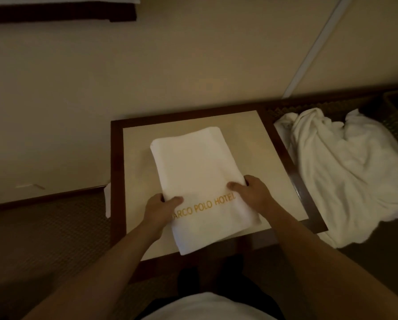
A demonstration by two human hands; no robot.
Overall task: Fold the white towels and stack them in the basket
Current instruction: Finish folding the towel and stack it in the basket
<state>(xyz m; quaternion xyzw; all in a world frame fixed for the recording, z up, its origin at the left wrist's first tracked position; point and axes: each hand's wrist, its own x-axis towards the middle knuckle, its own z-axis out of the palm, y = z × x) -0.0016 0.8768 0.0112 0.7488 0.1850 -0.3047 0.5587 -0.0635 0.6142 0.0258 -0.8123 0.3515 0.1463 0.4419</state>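
A soft white folded towel (198, 179), a long rectangle with rounded corners, lies on the small table (133, 162) with its dark wooden frame and pale top. Gold letters on it read "ARCO POLO HOTEL". The left hand (159, 207) and right hand (253, 192) pinch its side edges, thumbs on top. Crumpled white towels (346, 172) lie just right of the table.

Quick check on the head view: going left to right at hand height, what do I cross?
Left hand gripping the folded towel's edge → folded towel on the table → right hand gripping its other edge → table's dark frame → heap of unfolded towels.
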